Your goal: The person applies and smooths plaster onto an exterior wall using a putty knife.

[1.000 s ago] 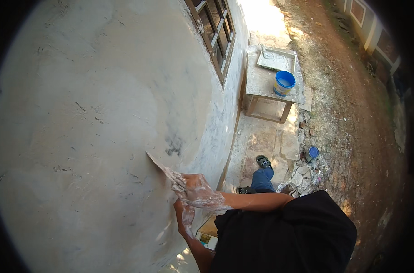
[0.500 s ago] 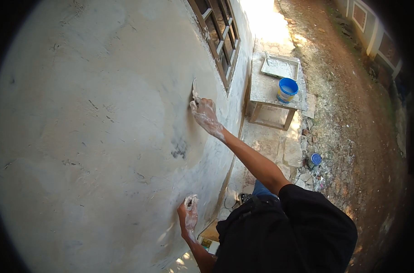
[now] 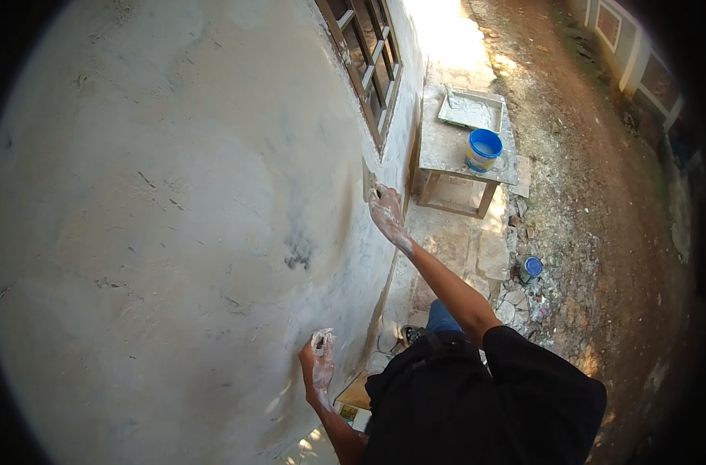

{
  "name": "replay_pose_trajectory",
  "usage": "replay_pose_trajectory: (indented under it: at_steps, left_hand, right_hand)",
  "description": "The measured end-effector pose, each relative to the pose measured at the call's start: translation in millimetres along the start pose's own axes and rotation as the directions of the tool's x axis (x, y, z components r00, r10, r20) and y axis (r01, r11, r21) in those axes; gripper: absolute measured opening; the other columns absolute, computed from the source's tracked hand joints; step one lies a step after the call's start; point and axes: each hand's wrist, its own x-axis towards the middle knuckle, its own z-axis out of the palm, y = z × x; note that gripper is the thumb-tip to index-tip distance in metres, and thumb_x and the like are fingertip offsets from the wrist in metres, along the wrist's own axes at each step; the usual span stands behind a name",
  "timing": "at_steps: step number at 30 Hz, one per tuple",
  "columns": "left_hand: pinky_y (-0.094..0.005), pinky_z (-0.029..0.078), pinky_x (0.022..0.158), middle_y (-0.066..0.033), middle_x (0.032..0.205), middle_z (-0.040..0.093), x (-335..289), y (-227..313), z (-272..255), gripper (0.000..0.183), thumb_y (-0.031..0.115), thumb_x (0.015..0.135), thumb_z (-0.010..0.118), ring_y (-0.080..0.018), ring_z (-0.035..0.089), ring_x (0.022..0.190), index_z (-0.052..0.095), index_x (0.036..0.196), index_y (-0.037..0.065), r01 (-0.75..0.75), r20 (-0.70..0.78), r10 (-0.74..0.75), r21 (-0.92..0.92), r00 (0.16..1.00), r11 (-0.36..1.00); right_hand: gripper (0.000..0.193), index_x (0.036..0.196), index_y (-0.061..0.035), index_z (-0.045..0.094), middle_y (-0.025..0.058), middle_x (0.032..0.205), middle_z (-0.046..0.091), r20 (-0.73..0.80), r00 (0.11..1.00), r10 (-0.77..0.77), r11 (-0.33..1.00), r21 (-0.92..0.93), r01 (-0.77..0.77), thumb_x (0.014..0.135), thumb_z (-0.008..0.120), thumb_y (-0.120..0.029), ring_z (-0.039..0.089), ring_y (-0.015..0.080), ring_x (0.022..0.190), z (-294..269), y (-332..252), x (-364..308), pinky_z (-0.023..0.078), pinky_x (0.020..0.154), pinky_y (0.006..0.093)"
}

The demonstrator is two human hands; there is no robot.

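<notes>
My right hand (image 3: 389,215), smeared with white paste, is closed round a putty knife (image 3: 367,183). The knife's blade lies against the plastered wall (image 3: 174,256), just below the lower corner of the barred window (image 3: 362,54). Lower down, my left hand (image 3: 319,368) is curled near the wall, its fingers coated in white paste. Something whitish shows at its fingertips, too small and smeared to name. A dark grey patch (image 3: 298,252) marks the wall between the two hands.
To the right stands a paste-stained table (image 3: 442,147) bearing a tray (image 3: 477,126) of white paste and a blue-rimmed bucket (image 3: 483,151). A blue-lidded can (image 3: 532,267) sits on the ground near broken stones. A dirt path (image 3: 601,201) runs alongside, below a boundary wall (image 3: 630,58).
My right hand has swept the putty knife rightward and slightly down across the wall, to below the window corner. My left hand has hardly moved. The whole view has shifted slightly.
</notes>
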Motion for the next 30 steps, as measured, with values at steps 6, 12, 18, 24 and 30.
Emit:
replay_pose_trajectory:
  at_steps: [6, 12, 18, 24, 30]
  left_hand:
    - [-0.0287, 0.048, 0.081, -0.0105, 0.091, 0.07, -17.3, -10.9, -8.5, 0.019, 0.012, 0.093, 0.056, -0.016, 0.065, 0.087, 0.064, 0.104, -0.002, 0.108, -0.01, -0.107, 0.034, 0.994, 0.994]
    - [-0.0291, 0.048, 0.081, -0.0109, 0.092, 0.07, -7.4, -8.7, -0.1, 0.019, 0.013, 0.093, 0.057, -0.0167, 0.066, 0.087, 0.065, 0.104, -0.002, 0.106, 0.013, -0.106, -0.014, 0.994, 0.994]
    - [-0.0295, 0.049, 0.081, -0.0117, 0.091, 0.07, 2.6, -13.7, 1.3, 0.019, 0.011, 0.093, 0.056, -0.0177, 0.066, 0.086, 0.064, 0.105, -0.002, 0.045, 0.001, -0.045, -0.016, 0.999, 0.999]
    - [-0.0294, 0.048, 0.081, -0.0107, 0.092, 0.07, -6.5, -3.2, -5.6, 0.02, 0.013, 0.094, 0.056, -0.0165, 0.065, 0.085, 0.064, 0.104, -0.001, 0.097, 0.001, -0.097, 0.055, 0.995, 0.994]
    - [-0.0291, 0.048, 0.082, -0.0103, 0.093, 0.07, -1.4, -6.9, 0.8, 0.02, 0.013, 0.093, 0.056, -0.016, 0.064, 0.087, 0.064, 0.105, -0.002, 0.079, 0.02, -0.08, 0.017, 0.997, 0.997]
  right_hand:
    - [0.028, 0.084, 0.0057, 0.064, 0.0268, 0.075, 0.062, -0.064, 0.981, -0.186, 0.982, 0.03, 0.188, 0.087, 0.058, -0.021, 0.06, 0.041, 0.065, 95.9, 11.7, -12.9, 0.046, 0.065, 0.0456]
    - [0.022, 0.102, 0.0014, 0.062, 0.0202, 0.096, 0.064, 0.253, 0.734, -0.63, 0.776, 0.243, 0.582, 0.081, 0.06, -0.005, 0.064, 0.0321, 0.075, 45.7, -51.7, -175.7, 0.05, 0.063, 0.0377]
    - [0.017, 0.096, 0.0042, 0.064, 0.0177, 0.065, 0.061, 0.065, 0.963, -0.261, 0.95, 0.194, 0.244, 0.087, 0.057, -0.008, 0.057, 0.0267, 0.054, -10.8, -29.6, -123.2, 0.047, 0.057, 0.0359]
    - [0.022, 0.092, 0.0066, 0.063, 0.0234, 0.064, 0.058, 0.027, 0.999, -0.039, 0.987, 0.16, 0.034, 0.088, 0.054, -0.013, 0.055, 0.033, 0.054, 59.9, 23.5, -11.7, 0.044, 0.058, 0.0423]
    - [0.023, 0.101, 0.0021, 0.065, 0.0218, 0.065, 0.057, 0.146, 0.938, -0.315, 0.936, 0.208, 0.282, 0.085, 0.057, -0.013, 0.056, 0.0369, 0.058, 68.5, -16.1, -105.8, 0.045, 0.058, 0.0445]
